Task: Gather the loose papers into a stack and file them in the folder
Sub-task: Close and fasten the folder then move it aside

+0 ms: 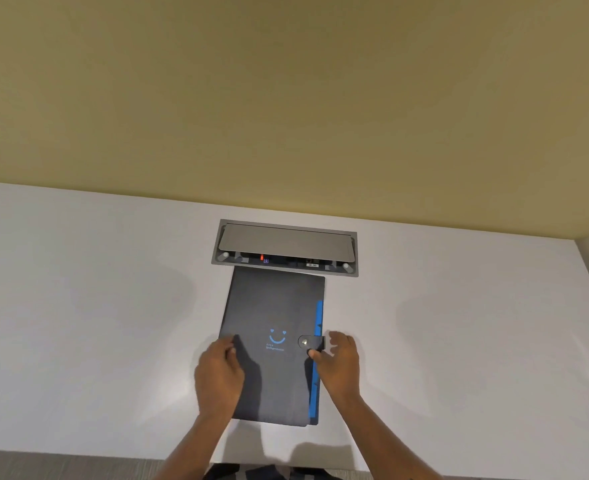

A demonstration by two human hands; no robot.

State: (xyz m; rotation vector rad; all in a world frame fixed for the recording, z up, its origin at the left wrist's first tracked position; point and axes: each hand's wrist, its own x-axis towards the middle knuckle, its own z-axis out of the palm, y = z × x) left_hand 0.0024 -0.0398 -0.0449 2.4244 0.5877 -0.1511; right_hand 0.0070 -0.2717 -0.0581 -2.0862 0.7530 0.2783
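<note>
A dark grey folder (275, 306) with a blue smiley print lies closed on the white desk (95, 306), its long side running away from me. A blue edge (319, 317) shows along its right side. A snap strap (309, 341) wraps over that right edge. My left hand (218, 374) rests flat on the folder's left edge. My right hand (338, 362) is at the strap, thumb pressing just below the snap and fingers curled around the right edge. No loose papers are in view.
A grey recessed cable box (286, 245) with its lid raised sits in the desk just beyond the folder's far end. A beige wall (286, 98) rises behind the desk. The desk's front edge runs near my body.
</note>
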